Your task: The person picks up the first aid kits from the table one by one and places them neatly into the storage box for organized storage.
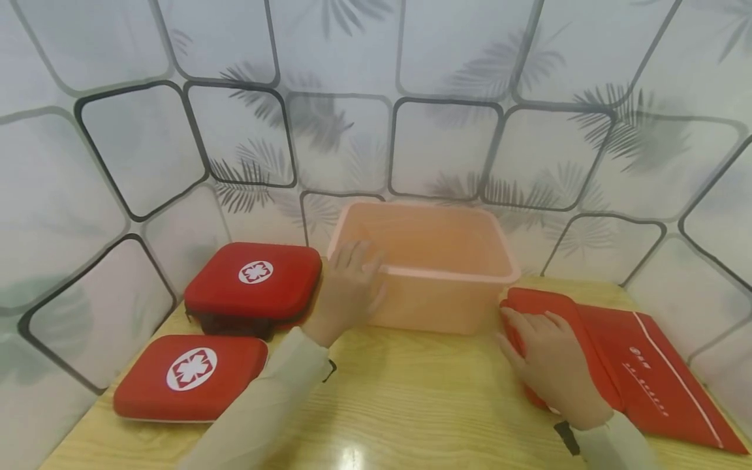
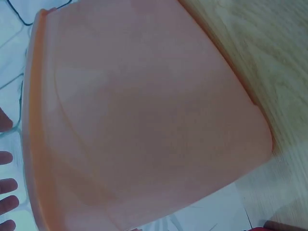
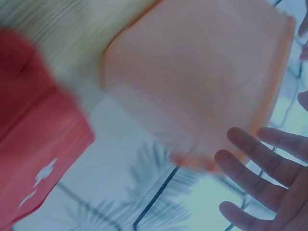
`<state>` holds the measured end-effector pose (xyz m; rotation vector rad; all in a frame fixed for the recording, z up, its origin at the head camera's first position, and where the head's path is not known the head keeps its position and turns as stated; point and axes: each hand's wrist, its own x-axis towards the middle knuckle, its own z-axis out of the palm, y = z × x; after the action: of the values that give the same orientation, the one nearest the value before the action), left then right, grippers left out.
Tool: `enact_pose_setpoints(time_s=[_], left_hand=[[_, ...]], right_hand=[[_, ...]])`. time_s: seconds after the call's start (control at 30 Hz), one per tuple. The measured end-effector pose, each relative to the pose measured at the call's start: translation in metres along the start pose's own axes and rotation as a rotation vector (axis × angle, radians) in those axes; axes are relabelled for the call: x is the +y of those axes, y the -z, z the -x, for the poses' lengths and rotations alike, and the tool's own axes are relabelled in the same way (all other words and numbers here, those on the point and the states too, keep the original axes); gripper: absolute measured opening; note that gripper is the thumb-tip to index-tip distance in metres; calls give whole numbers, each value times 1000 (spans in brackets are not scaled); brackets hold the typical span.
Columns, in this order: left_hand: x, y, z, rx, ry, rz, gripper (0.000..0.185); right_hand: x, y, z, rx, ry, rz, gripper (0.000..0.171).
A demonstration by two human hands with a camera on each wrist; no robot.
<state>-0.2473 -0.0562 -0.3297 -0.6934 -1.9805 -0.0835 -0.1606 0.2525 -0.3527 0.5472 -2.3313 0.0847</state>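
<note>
Both my hands lie with fingers spread, left hand (image 1: 346,287) on the pink tub (image 1: 435,261), right hand (image 1: 549,362) on a red pouch (image 1: 634,372), so a careless shove could slide the tub off the bench (image 1: 399,398).

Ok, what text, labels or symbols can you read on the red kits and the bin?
No readable words.
White cross emblem: on the rear red case.
White cross emblem: on the front red case.
White print with a stripe: on the flat red pouch, too small to read.
Pink bin: no markings.
</note>
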Motion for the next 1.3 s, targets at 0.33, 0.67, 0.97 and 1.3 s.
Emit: enact_pose_setpoints(time_s=[0.33, 0.67, 0.97, 1.3], left_hand=[[-13, -15, -5, 60, 10, -11, 32], [-15, -22, 2, 18, 26, 4, 32], [-13, -26, 13, -55, 52, 13, 33], [-11, -28, 16, -91, 45, 13, 32]], right_hand=[[51, 16, 12, -48, -97, 51, 23], [85, 21, 26, -183, -239, 27, 21], [116, 22, 42, -484, -461, -29, 38], [147, 17, 53, -670, -568, -121, 62]])
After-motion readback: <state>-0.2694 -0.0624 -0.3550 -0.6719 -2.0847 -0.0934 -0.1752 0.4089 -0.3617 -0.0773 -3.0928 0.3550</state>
